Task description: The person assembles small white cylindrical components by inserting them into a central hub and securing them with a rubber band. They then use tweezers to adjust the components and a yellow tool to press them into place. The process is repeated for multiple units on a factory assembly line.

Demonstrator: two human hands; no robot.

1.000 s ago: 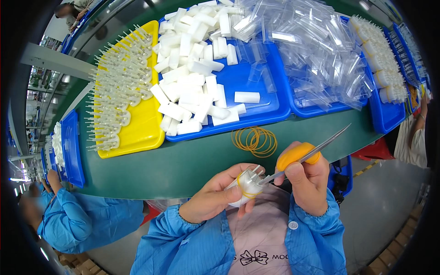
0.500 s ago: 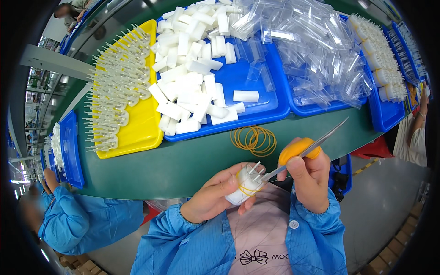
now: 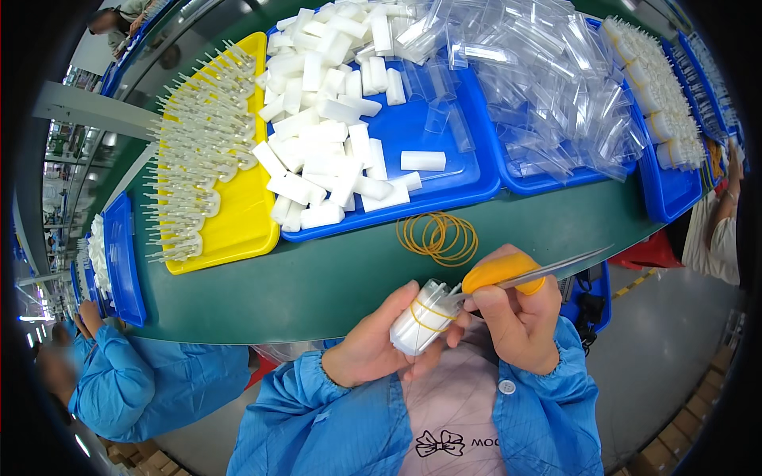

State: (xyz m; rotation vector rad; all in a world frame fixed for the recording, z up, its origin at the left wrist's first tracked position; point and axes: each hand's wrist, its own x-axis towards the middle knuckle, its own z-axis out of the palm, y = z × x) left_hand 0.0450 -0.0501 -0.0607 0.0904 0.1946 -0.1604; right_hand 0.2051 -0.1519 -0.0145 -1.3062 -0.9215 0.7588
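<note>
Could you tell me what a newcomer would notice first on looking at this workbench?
Probably the left hand at the near edge of the green table, gripping a white bundle bound with a yellow rubber band, while the right hand holds tweezers to it. Behind lie loose rubber bands, a blue tray heaped with white blocks, and a yellow tray of white pronged parts.

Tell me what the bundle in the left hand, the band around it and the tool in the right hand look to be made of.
Bundle: white, semi-clear pieces with a soft sheen, likely plastic.
Band: thin yellow loop drawn tight, like the loose rubber bands on the table, probably rubber.
Tool: slim grey reflective blades suggest metal tweezers; the orange finger cot looks like matte rubber.
</note>
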